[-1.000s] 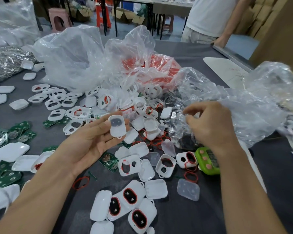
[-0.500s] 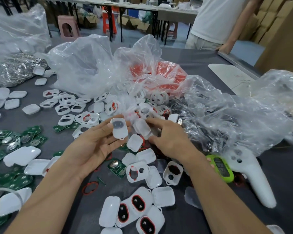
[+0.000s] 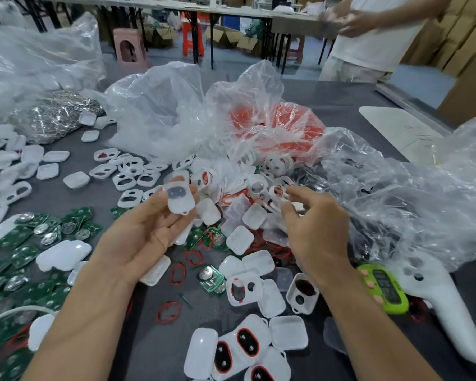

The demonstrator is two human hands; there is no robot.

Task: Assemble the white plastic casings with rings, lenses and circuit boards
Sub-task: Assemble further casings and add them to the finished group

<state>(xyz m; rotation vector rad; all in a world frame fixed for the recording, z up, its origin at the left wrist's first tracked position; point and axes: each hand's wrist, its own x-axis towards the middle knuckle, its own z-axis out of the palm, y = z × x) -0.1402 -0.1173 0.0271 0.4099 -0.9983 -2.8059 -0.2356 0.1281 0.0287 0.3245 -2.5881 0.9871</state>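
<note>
The dark grey tabletop [image 3: 341,100] carries everything. Across its far half lie crumpled clear bags [image 3: 154,111], and one of them holds a mass of red rings [image 3: 272,125]. To the left, green circuit boards [image 3: 25,254] with round silver cells spread in a loose heap. Empty casing shells [image 3: 132,180] lie scattered between the bags and the boards, and a few shells with ring and dark insert fitted [image 3: 245,347] lie at the near edge. The left grip [image 3: 146,232] is raised above the tabletop, palm up, with thumb and fingertips curled round one white casing [image 3: 179,199]. That casing is held upright, clear of the pile, and a dark oval shows in its window. The right grip [image 3: 313,229] hovers just beside it over the middle of the heap, fingertips pinched on a small pale piece [image 3: 296,207]. The piece is too small and blurred to say whether it is a lens or a bit of casing. Loose red rings [image 3: 177,273] lie on the tabletop just below both hands. The step in hand looks like fitting out the held casing, with the right grip fetching the next part for it. The next move probably calls for bringing the pinched piece across to the casing, lining it up with the opening and pressing it home while the left grip keeps the shell steady. The parts are light and slippery-looking, so a careless press could tip the piece out of place.
</note>
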